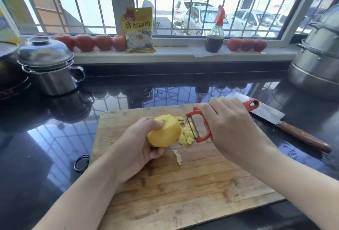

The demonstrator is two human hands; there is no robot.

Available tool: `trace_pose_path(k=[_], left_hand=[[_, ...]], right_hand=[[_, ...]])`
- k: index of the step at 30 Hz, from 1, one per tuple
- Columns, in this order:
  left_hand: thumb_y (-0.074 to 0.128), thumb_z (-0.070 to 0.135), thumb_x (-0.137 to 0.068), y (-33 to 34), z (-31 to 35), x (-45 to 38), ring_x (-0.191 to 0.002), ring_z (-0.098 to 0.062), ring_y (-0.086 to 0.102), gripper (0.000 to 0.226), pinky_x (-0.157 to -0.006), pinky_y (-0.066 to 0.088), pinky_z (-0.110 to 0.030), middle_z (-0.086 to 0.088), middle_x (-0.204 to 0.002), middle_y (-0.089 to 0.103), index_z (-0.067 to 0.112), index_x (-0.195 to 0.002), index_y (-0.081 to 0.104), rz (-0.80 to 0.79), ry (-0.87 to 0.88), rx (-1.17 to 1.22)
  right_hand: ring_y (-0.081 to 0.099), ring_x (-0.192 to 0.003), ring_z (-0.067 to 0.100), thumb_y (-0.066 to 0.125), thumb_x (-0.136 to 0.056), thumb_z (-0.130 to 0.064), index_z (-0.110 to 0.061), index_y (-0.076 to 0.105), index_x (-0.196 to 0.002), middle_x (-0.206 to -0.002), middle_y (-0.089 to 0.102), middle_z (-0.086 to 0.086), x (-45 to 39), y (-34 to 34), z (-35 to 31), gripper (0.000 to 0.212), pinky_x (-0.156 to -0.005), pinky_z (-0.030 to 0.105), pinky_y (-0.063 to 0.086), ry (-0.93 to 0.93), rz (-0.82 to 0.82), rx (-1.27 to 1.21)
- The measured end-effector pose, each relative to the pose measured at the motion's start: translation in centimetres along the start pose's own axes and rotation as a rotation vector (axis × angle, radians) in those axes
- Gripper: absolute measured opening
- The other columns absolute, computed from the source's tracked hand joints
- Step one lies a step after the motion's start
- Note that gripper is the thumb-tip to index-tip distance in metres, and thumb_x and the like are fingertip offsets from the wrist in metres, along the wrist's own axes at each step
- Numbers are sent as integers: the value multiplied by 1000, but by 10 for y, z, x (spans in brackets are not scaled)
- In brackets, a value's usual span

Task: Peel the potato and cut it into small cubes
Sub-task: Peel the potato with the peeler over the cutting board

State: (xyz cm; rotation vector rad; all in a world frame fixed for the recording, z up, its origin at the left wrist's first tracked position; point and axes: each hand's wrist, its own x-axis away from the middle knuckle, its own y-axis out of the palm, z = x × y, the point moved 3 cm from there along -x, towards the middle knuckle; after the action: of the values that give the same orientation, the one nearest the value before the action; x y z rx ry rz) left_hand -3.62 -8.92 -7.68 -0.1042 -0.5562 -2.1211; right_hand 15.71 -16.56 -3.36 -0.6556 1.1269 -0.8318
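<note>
- Holding the potato (166,132) in your left hand (136,149), you keep it just above the wooden cutting board (165,189); your fingers wrap around it and your thumb presses on top.
- The potato looks yellow and smooth, with its skin off on the side you can see.
- Your right hand (229,129) is closed tight around the red peeler (199,127), and its blade sits just beside the potato, to the right, not touching it.
- A little pile of potato peels (187,134) lies on the board between the potato and the peeler, and one more peel lies a bit nearer to you.
- A big knife (286,123) with a brown handle rests on the dark shiny worktop (45,147), just past the board's right edge.
- A small metal pot (49,72) with a lid stands far left, and red tomatoes (86,42) line the window sill.
</note>
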Motion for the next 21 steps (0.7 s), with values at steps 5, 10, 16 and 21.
trace_pose_path(k=[5,10,16,21], left_hand=[[54,20,-102,-1,-1,0,-66,-27,52,30,-51,39,-30,-23,-95,65,5,-128,51,-43,24,-55],[49,13,-101,-2,0,0,-60,-27,52,18,-46,35,-28,-27,-95,64,8,-118,54,-48,42,-73],[49,10,-99,-2,0,0,-76,-32,59,22,-49,38,-29,-21,-98,67,10,-116,63,-69,32,-77],[53,12,-99,-1,-1,1,-88,-32,56,27,-51,39,-27,-18,-105,69,15,-116,72,-104,13,-95]], right_hand=[[42,-70,24,46,-90,4,-10,62,-101,-81,51,4,-11,-12,-33,24,-67,40,37,-89,104,-16],[41,-70,24,39,-93,5,-11,58,-96,-80,48,4,-20,-4,-32,25,-68,41,38,-52,73,40],[44,-71,24,47,-92,6,-9,60,-106,-82,52,6,-24,10,-16,24,-69,42,40,-69,47,77],[43,-76,25,43,-88,4,-12,56,-107,-87,48,5,-29,30,16,29,-74,39,40,36,-206,181]])
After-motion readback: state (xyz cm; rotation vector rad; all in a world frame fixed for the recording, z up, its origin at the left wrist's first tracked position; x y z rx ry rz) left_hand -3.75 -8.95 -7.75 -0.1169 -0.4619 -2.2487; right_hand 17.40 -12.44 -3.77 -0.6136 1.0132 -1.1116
